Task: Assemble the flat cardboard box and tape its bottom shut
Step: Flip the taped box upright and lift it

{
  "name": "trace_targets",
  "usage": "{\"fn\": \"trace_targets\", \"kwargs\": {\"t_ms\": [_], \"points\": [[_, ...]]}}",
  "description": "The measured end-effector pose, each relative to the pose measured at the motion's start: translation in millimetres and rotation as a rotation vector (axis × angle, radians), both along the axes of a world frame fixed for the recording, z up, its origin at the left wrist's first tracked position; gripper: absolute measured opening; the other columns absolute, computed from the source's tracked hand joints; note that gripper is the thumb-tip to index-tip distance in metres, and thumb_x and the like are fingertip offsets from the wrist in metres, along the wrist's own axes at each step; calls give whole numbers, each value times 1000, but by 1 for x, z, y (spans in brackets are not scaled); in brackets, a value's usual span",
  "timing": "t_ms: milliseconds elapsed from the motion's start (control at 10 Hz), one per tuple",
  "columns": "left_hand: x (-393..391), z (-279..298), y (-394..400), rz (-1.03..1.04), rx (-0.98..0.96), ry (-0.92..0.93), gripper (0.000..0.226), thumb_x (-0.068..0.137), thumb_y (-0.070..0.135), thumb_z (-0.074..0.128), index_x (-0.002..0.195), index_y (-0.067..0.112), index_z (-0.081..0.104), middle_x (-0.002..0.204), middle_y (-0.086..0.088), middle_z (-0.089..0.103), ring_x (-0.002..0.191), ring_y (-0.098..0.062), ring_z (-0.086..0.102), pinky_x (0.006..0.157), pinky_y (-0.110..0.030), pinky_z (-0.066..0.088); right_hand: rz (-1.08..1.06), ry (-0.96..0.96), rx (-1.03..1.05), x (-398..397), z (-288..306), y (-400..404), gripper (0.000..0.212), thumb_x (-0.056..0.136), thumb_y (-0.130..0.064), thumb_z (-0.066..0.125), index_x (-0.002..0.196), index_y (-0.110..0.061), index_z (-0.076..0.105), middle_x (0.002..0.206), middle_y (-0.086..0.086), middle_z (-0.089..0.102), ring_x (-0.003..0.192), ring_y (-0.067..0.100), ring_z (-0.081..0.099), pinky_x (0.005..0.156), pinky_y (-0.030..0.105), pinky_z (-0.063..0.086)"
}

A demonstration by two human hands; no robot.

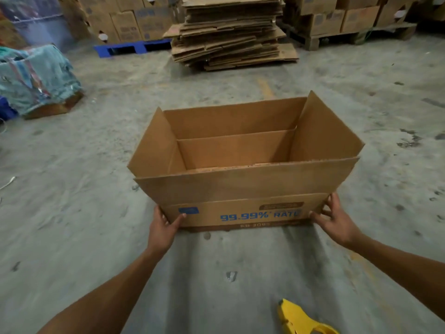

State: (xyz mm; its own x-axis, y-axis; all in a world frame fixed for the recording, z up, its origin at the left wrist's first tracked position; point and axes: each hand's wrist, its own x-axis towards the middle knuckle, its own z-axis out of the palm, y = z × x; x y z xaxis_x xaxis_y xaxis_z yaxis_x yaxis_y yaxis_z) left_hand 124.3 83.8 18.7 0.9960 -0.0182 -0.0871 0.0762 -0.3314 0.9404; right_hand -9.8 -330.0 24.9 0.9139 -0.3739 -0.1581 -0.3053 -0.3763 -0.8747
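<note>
Brown box (243, 179) upright, flaps open; left hand (163, 227), right hand (334, 219) grip its corners.

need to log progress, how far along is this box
Done: the cardboard box stands opened on the floor, top flaps up, bottom flaps folded shut inside. In hand: left hand and right hand grip its near corners. Left: no tape is visible; the yellow tape dispenser lies unused.
</note>
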Motion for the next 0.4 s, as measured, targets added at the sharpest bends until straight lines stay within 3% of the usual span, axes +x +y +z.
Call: {"fn": "trace_targets", "kwargs": {"t_ms": [100, 200, 300, 400], "points": [[7, 1, -2, 35, 20, 42, 62, 86, 16, 74, 136, 21, 38, 130, 3, 54, 113, -16, 57, 98, -35, 48, -60, 4, 47, 13, 4, 1, 81, 92, -20, 65, 150, -30, 10, 153, 6, 37, 132, 31, 47, 106, 49, 44], [7, 2, -5, 61, 35, 62, 68, 83, 22, 77, 138, 20, 38, 136, -3, 55, 113, -18, 58, 98, -36, 48, -144, 5, 49, 21, 11, 12, 75, 96, -26, 60, 152, -20, 11, 144, 2, 40, 134, 23, 42, 105, 34, 38], [10, -3, -9, 113, 12, 122, 76, 85, 24, 75, 146, 13, 30, 145, -9, 49, 125, -26, 54, 103, -39, 45, -233, 78, 52, 25, 1, 19, 73, 95, -35, 59, 150, -13, 18, 145, 10, 45, 131, 30, 47, 99, 31, 39], [4, -20, -19, 355, 54, 268, 70, 85, 25, 70, 139, 7, 30, 140, -17, 47, 121, -37, 53, 103, -46, 46, -177, 307, 32, 22, -32, 35, 81, 79, -45, 69, 144, -11, 35, 138, 13, 55, 118, 33, 56, 97, 38, 49]]}}
